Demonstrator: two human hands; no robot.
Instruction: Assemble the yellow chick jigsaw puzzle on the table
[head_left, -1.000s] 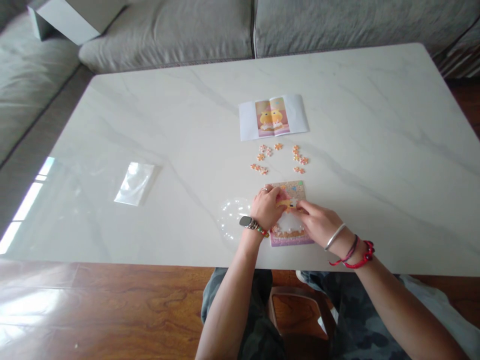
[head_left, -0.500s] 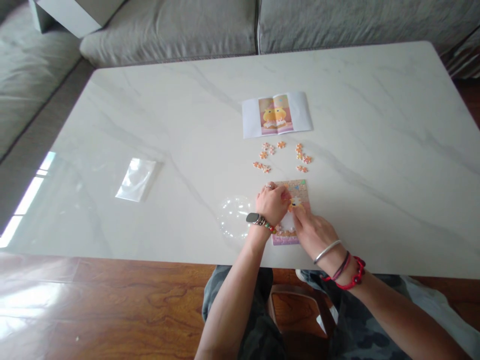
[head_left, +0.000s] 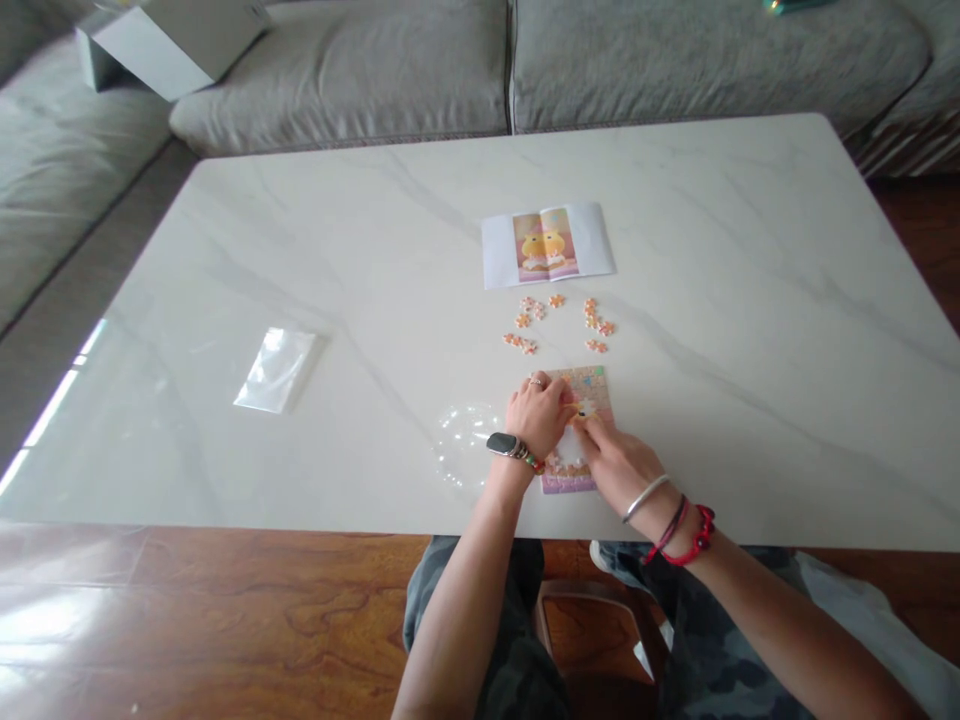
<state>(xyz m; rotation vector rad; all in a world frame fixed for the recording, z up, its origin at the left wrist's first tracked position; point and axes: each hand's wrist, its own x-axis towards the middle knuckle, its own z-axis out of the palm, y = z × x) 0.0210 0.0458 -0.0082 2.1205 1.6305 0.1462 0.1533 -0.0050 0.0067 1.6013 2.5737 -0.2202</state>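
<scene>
A small, partly assembled jigsaw puzzle (head_left: 592,385) lies near the front edge of the white marble table (head_left: 375,250). My left hand (head_left: 535,415) rests on the puzzle's left side with its fingers curled and pressed down. My right hand (head_left: 611,460) lies over the lower right part, its fingertips pinched together at the puzzle's middle, next to the left hand's fingers. Whether a piece sits under them is hidden. Several loose orange puzzle pieces (head_left: 559,322) are scattered just beyond the puzzle. A reference picture sheet (head_left: 547,244) lies farther back.
A clear round plastic lid (head_left: 465,440) sits left of my left wrist. A clear plastic bag (head_left: 276,368) lies on the table's left side. A grey sofa (head_left: 525,55) runs behind the table, with a white box (head_left: 169,40) on it at the left.
My right hand has slid left and inward over the puzzle, closer to the left hand. The left hand has stayed on the puzzle's left side. The camera has shifted slightly.
</scene>
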